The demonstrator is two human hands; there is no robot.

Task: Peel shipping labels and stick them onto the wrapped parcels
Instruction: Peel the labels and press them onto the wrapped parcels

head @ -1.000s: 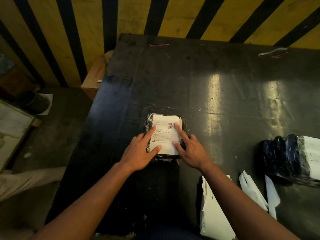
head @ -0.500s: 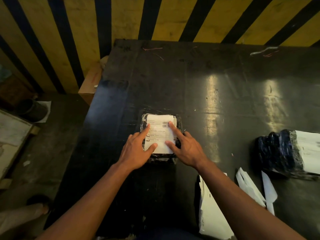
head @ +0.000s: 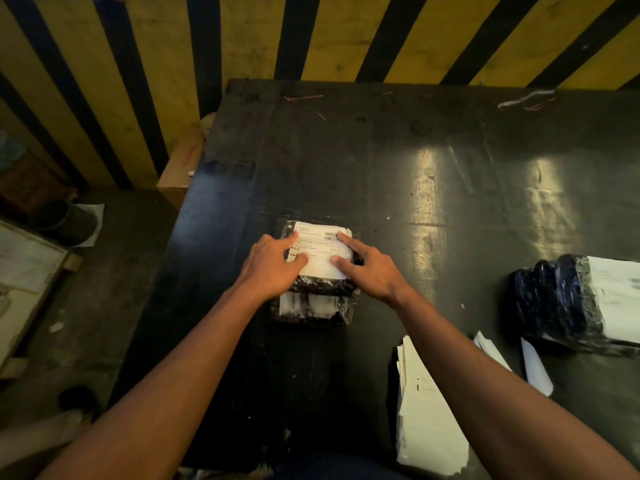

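The white shipping label [head: 320, 252] is lying on the black-wrapped parcel [head: 317, 292] mid-table, the left hand [head: 272, 268] and right hand [head: 372, 270] pressing it with fingers spread flat, gripping nothing, apparently sealing its edges, while the glossy black table [head: 398, 174] is standing against a yellow-and-black striped wall [head: 329, 32].

Both forearms are bare from the bottom edge of the frame up to the wrists, with no sleeve showing. The left hand [head: 272, 266] and the right hand [head: 372, 271] are bare too: no gloves, rings, watch or wristband.
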